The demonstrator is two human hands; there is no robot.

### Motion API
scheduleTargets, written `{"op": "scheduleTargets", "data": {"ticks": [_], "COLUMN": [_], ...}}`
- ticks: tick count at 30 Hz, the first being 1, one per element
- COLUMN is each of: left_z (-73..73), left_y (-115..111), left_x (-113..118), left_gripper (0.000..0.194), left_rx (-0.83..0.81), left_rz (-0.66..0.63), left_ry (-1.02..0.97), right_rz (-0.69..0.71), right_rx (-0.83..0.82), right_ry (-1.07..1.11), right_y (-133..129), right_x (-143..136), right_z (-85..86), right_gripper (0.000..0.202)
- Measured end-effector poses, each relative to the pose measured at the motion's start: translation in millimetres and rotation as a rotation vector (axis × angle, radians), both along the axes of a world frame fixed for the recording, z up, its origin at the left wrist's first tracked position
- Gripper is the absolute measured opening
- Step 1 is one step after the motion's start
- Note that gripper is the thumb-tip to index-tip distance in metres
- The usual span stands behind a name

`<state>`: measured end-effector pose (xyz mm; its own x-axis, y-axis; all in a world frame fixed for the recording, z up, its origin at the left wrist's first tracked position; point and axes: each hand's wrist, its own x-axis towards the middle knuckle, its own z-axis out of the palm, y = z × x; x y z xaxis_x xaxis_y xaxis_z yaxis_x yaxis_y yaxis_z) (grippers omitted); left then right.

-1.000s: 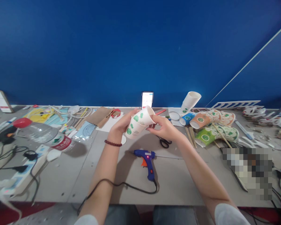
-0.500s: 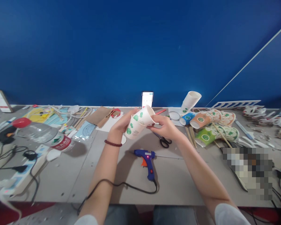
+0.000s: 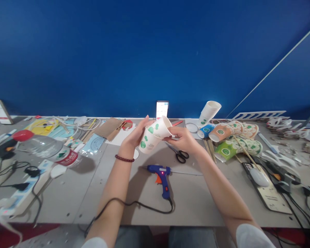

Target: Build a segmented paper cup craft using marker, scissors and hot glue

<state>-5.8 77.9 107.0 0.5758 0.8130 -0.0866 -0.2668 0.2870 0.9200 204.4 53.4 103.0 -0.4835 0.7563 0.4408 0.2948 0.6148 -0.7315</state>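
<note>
Two white paper cups with green leaf prints are held above the table in front of me. The upper paper cup (image 3: 157, 128) sits tilted in the mouth of the lower paper cup (image 3: 147, 144), its open rim facing up and to the right. My left hand (image 3: 136, 135) is wrapped round the left side of the cups, with its fingers partly hidden behind them. At the rim of the upper cup, my right hand (image 3: 181, 138) pinches from the right. Below the cups a blue hot glue gun (image 3: 163, 177) lies on its side, its red light lit.
Black scissors (image 3: 181, 155) lie right of the glue gun. Farther right are a stack of white cups (image 3: 208, 112), coloured paper cups (image 3: 223, 132) and a phone with a mouse (image 3: 259, 177) on it. At left stand a water bottle (image 3: 51, 148) and a power strip (image 3: 32, 189); a cord crosses my left forearm.
The fingertips of my left hand have risen slightly beside the upper cup. My right hand has shifted a little at the rim. The cups have barely moved.
</note>
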Motion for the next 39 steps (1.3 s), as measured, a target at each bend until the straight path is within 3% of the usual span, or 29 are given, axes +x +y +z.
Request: {"op": "scheduleTargets", "data": {"ticks": [5,9,12,21,32,39], "left_z": [-5.0,-8.0,-3.5,6.3,-1.7,-4.4], "left_y": [1.2,0.9,-2.6,-7.5,-3.5,3.8], "left_x": [-5.6,-10.8,-10.1,-5.3,-8.1,-6.6], "left_gripper": [0.056,0.061,0.064,0.058,0.056,0.063], "left_rx": [0.048,0.144,0.221,0.231,0.227,0.032], "left_rz": [0.068,0.027,0.058,0.136,0.165,0.110], "left_ry": [0.081,0.119,0.180,0.196,0.165,0.100], "right_rz": [-0.064,-0.114,-0.123,-0.090,-0.081,-0.075], "right_rx": [-0.018,0.000,0.021,-0.002,0.007,0.026], "right_ry": [0.025,0.053,0.053,0.056,0.055,0.034], "right_y": [1.1,2.5,3.1,2.9,1.2,2.5], "right_x": [2.3,2.9,2.7,3.6,2.2,3.2], "right_z": [1.8,2.2,1.0,-0.3,-1.7,-2.9], "right_gripper": [0.017,0.016,0.018,0.019,0.022,0.024]}}
